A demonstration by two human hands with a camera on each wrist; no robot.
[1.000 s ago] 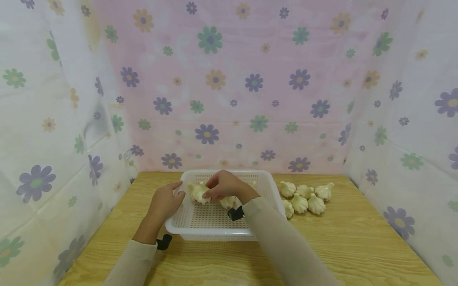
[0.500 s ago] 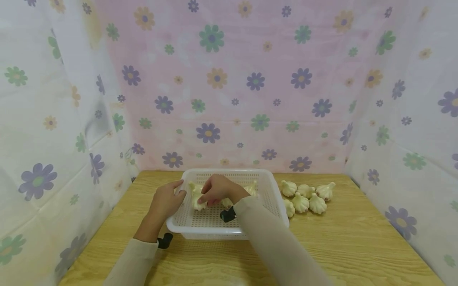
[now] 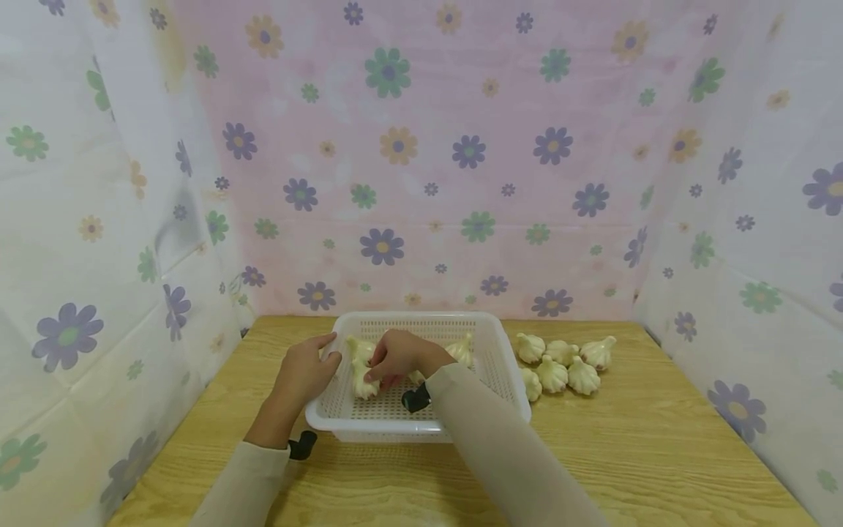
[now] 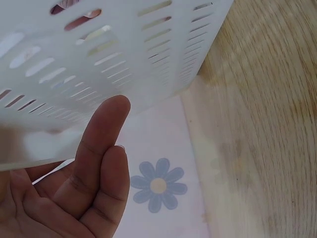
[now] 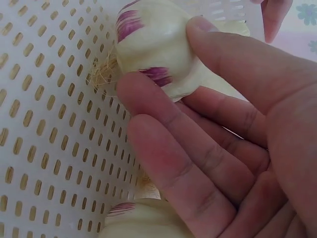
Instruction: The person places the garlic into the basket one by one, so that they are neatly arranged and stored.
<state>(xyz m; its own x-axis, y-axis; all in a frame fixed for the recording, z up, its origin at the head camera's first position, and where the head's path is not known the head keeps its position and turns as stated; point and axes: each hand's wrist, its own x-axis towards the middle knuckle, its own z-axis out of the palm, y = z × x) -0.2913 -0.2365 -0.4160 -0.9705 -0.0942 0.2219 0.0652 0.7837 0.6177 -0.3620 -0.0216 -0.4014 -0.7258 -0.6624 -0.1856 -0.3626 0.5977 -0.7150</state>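
A white plastic basket (image 3: 408, 427) with slotted walls stands on the table. My left hand (image 3: 306, 373) holds its left rim; in the left wrist view, the fingers (image 4: 106, 129) lie against the outer wall under the rim. Inside the basket, my right hand (image 3: 403, 355) pinches a garlic bulb (image 5: 158, 39) between thumb and fingers, its purple-streaked root end close to the basket floor. Just behind it sits another garlic bulb (image 3: 357, 344), and one more bulb (image 3: 461, 351) lies at the right. Below the right fingers shows a further bulb (image 5: 143, 220), mostly hidden by the hand in the head view.
Several garlic bulbs (image 3: 552, 375) lie grouped on the wooden table (image 3: 632, 439) to the right of the basket. Flowered cloth (image 3: 428, 183) hangs behind and on both sides. A small black device (image 3: 415, 399) is on each wrist.
My right hand has moved slightly left and toward me, bringing the garlic bulb in front of the back-left one. The bulb at the right has come into fuller view. My left hand stays put.
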